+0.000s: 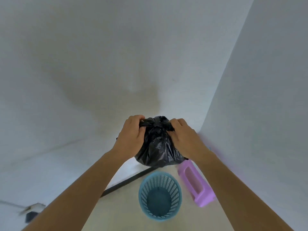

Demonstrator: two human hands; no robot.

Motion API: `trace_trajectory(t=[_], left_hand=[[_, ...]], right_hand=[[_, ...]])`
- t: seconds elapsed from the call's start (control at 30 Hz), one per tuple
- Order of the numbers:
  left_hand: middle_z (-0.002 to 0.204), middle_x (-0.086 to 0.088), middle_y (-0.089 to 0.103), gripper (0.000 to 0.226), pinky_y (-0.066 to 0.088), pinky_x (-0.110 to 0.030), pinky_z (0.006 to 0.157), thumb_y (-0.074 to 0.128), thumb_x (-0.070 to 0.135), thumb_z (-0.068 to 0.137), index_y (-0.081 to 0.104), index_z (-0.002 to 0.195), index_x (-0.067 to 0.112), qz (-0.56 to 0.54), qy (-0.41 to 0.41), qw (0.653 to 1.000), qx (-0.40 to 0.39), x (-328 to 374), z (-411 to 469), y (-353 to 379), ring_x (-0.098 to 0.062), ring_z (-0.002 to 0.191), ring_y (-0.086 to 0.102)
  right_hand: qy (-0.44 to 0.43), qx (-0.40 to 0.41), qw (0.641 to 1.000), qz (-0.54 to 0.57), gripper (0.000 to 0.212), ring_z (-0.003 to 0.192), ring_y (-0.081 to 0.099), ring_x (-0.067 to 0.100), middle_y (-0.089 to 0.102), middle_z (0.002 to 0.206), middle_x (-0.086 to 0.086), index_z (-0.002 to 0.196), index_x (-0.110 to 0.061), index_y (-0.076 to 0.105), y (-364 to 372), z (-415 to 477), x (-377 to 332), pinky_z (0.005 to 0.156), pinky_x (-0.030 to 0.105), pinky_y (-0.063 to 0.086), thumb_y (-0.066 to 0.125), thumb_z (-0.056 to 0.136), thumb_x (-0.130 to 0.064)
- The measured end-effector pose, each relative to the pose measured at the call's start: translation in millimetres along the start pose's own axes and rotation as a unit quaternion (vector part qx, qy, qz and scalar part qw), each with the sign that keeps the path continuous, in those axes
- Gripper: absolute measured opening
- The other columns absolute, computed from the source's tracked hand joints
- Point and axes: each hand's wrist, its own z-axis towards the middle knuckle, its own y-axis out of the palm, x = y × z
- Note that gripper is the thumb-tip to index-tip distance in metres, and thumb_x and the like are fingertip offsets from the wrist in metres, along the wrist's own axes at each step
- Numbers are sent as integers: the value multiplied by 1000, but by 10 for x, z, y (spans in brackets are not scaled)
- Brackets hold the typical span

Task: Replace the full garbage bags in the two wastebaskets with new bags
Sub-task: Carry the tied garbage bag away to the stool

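Observation:
A full black garbage bag [158,147] hangs in the air in front of me, above the floor. My left hand [131,135] grips the bag's gathered top on the left, and my right hand [181,135] grips it on the right. The bag's neck is bunched into a knot between my fingers. Below the bag stands a blue slotted wastebasket [160,195] with no bag inside it. A pink rectangular wastebasket [196,184] lies on its side just right of the blue one, against the wall.
White walls meet in a corner behind the bag, the right wall [258,114] close to the baskets. A dark strip [126,180] runs along the floor at the wall's foot. A small grey and dark object [31,212] sits low at the left.

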Motion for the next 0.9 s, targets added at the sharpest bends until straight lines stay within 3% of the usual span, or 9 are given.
trace_trajectory(t=[0.17,0.3,0.43,0.57,0.63,0.7,0.8,0.9], left_hand=[[127,4,48,32,36,-32,107,48,20,98,52,130,18,-6,-4,996,94,996,-47,-1685,-13,124,42],[142,6,41,50,28,-31,112,52,39,93,46,138,20,52,-26,985,163,1237,-635,-2459,-10,138,27],[146,4,38,66,23,-32,114,49,49,83,45,140,16,115,-116,958,235,1201,-1653,-2795,-15,140,22],[146,2,38,73,25,-44,118,42,61,85,42,143,17,164,-214,924,270,1119,-2838,-3117,-15,140,20],[150,6,33,76,18,-40,121,48,66,87,37,146,20,184,-251,904,293,1118,-3502,-3356,-6,141,14],[154,6,25,90,11,-36,121,60,68,81,29,149,18,231,-293,874,311,1099,-4172,-3614,-11,146,7],[152,-4,32,86,19,-47,121,67,48,76,33,146,10,319,-329,813,358,957,-5222,-4064,-25,147,15],[145,-6,42,73,19,-40,120,60,33,72,43,138,8,336,-373,763,408,842,-6208,-4569,-26,143,23]], right_hand=[[-84,25,996,25,20,73,59,32,48,120,4,117,-17,47,-1527,378,-1267,71,46,53,38,103,-28],[-178,38,980,80,20,77,58,30,48,121,3,117,-14,49,-1932,347,-2042,71,40,50,38,104,-25],[-292,5,946,139,18,75,59,28,48,121,2,116,-14,51,-1667,92,-2775,69,38,48,40,104,-23],[-390,-66,902,172,21,81,61,29,51,119,4,118,-16,50,-1316,-357,-3697,73,38,49,40,105,-29],[-441,-96,872,192,21,83,60,26,52,116,3,118,-16,50,-1152,-680,-4292,73,34,46,39,105,-30],[-488,-122,840,203,21,84,59,25,51,114,1,116,-17,49,-1018,-1065,-4933,74,33,45,38,106,-31],[-551,-155,788,226,20,86,59,23,49,116,-3,115,-20,48,-806,-1710,-5933,77,34,48,36,106,-33],[-598,-185,737,255,19,89,59,24,50,114,-3,113,-19,48,-558,-2332,-6910,80,39,49,37,106,-33]])
